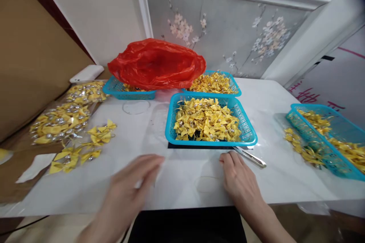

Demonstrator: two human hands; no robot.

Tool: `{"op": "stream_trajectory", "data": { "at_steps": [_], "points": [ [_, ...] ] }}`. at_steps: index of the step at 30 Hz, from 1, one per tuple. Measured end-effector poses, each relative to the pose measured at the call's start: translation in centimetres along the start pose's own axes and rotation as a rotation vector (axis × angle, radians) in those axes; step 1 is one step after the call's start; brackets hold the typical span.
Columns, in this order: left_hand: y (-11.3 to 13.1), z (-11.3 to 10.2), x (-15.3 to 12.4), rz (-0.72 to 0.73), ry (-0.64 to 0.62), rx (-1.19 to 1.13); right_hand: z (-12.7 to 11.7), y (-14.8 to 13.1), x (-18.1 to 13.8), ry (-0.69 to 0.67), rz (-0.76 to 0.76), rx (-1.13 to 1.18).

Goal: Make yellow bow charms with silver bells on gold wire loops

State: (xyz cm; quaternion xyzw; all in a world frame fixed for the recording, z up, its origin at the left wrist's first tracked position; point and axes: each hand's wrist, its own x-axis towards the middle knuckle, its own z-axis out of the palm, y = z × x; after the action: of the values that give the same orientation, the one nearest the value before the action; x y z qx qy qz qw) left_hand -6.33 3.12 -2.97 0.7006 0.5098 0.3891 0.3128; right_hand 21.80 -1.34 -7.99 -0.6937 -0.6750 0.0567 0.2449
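Observation:
My left hand (129,188) is over the front of the white table, smeared by motion, with thumb and fingertips drawn together in a pinch. Whatever it may hold is too blurred to make out. My right hand (240,176) is at the table with curled fingers, just in front of a blue basket (169,131) heaped with yellow ribbon flowers (207,119) with pearly beads. What is in its fingers, if anything, is hidden. A faint thin loop of wire or thread (207,184) lies beside it. Metal tweezers (253,158) stick out from beneath the basket, near my right knuckles.
Behind stand two more blue baskets (129,95), with a red plastic bag (156,64) over them. Another blue basket (319,146) is at right. Loose yellow flowers (68,157) and filled clear bags (61,121) lie left, beside a cardboard box (37,53).

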Motion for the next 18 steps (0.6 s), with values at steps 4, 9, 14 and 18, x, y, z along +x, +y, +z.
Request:
{"op": "stream_trajectory", "data": {
  "at_steps": [4,9,14,18],
  "points": [
    [2.5,6.1,0.9,-0.11,-0.344,-0.265,-1.3,-0.5,0.1,-0.023,0.03,0.339],
    [5.1,9.8,1.3,-0.304,-0.558,-0.545,-3.9,-2.8,0.9,-0.122,0.08,0.789],
    [5.6,9.4,1.4,-0.481,-0.738,-0.802,-6.0,-4.0,2.3,-0.17,0.287,1.439],
    [4.5,7.2,0.5,-0.652,-0.691,-0.936,-7.1,-3.5,3.1,-0.084,0.405,1.761]
  ]
}}
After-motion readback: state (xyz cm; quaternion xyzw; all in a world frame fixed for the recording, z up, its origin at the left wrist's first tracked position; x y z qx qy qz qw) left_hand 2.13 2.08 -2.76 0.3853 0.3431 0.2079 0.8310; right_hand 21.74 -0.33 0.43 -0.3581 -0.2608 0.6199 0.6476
